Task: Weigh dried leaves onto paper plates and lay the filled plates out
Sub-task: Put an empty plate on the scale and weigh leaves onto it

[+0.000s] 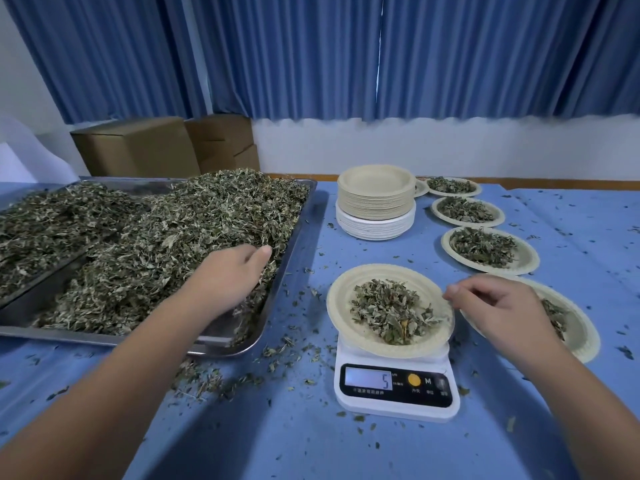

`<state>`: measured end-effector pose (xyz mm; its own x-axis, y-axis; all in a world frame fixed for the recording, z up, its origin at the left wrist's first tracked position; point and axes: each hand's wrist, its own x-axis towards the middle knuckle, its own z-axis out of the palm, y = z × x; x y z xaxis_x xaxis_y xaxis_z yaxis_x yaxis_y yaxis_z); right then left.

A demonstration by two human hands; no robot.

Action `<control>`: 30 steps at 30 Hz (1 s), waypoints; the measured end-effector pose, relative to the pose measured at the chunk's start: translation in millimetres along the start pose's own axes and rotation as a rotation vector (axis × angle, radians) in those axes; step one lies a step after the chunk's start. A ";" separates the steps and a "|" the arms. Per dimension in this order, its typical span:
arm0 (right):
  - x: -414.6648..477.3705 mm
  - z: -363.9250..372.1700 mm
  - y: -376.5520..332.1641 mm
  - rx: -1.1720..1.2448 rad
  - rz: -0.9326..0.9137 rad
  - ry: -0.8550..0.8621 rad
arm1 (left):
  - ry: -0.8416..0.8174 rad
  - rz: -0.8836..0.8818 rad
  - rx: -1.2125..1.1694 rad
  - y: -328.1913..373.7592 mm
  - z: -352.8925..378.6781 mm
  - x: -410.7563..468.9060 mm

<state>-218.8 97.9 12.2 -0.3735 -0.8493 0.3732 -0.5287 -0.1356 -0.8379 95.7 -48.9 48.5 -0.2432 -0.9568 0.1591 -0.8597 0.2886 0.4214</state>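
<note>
A steel tray (294,237) on the left holds a big heap of dried leaves (180,237). My left hand (232,271) is dug into the heap near the tray's right side, fingers curled down into the leaves, fingertips hidden. A white digital scale (398,386) reads 5 and carries a paper plate (341,299) with a small pile of leaves. My right hand (498,306) is at that plate's right rim, thumb and forefinger pinching the edge. Filled plates (526,261) lie in a row on the right, the nearest one (585,337) partly under my right hand.
A stack of unused paper plates (375,202) stands behind the scale. Loose leaf bits are scattered over the blue table cover (311,427). Cardboard boxes (138,147) sit behind the tray under blue curtains.
</note>
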 end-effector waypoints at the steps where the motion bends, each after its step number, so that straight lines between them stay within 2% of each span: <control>1: 0.5 -0.1 0.5 0.004 0.002 0.001 | -0.028 0.047 0.022 -3.5 3.5 9.2; 4: 1.5 -0.6 1.5 -0.003 0.000 0.005 | -0.277 0.099 0.130 -13.5 19.3 26.8; 7: 2.0 -1.0 1.8 -0.010 -0.011 0.013 | -0.433 0.019 0.073 -19.7 26.4 29.9; 9: 2.4 -1.0 1.9 -0.002 -0.014 0.008 | -0.423 0.019 0.086 -22.3 24.1 27.5; 15: 3.1 -2.1 1.3 -0.020 -0.018 -0.003 | -0.232 0.207 0.223 -32.9 13.9 0.0; 20: 0.9 -1.6 -0.7 -0.032 -0.018 -0.011 | -0.462 0.091 0.021 -34.3 15.1 -23.9; 24: 0.0 -1.7 -1.5 -0.030 -0.023 -0.015 | -0.409 0.139 -0.001 -38.1 9.7 -45.9; 30: -0.6 -1.0 -2.5 -0.044 -0.037 -0.020 | -0.215 0.251 0.204 -38.2 12.3 -70.5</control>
<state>-218.0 99.2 14.5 -0.3381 -0.8540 0.3954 -0.5752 -0.1450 -0.8051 140.1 7.1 10.2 -0.5275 -0.8488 0.0351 -0.8278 0.5228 0.2034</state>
